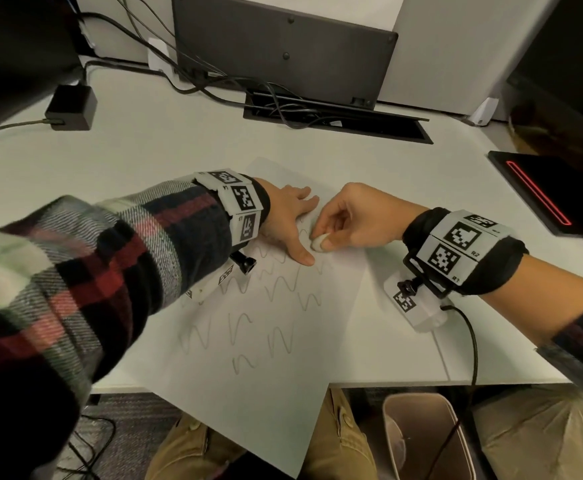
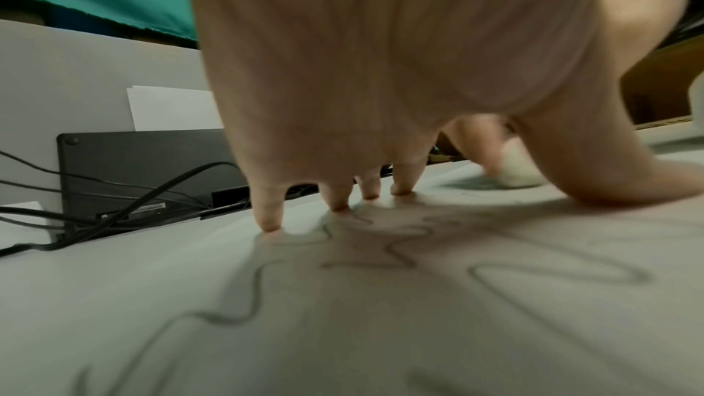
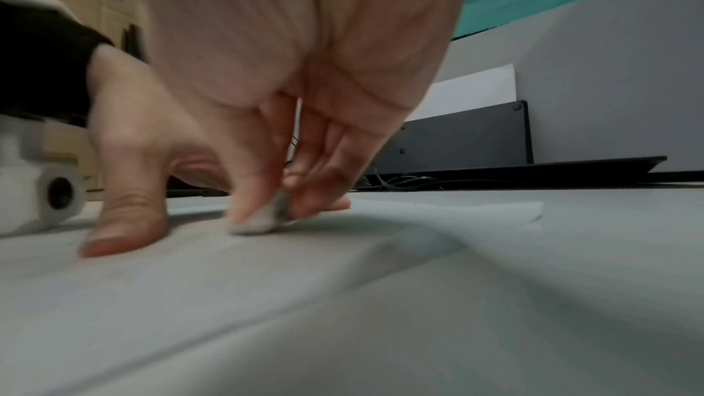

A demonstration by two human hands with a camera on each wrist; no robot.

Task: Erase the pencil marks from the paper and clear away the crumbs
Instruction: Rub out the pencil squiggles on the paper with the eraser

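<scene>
the right hand (image 1: 348,216) is pinching the eraser (image 1: 318,243) and rubbing the pencil marks (image 1: 276,289) while the left hand (image 1: 288,223), fingers spread, is pressing the paper (image 1: 265,393) flat; most squiggles are waiting, so the next move is probably shifting nearer the body.

Small printed codes are showing beside the square markers on the right wristband (image 1: 463,249), reading R2 and R1; codes on the left wristband (image 1: 238,202) are staying too blurred to read.

Your hands sit on the paper (image 1: 283,393).
Your left hand (image 1: 288,220) presses it flat; just right, your right hand (image 1: 348,218) pinches the eraser (image 1: 317,243) on it.
</scene>
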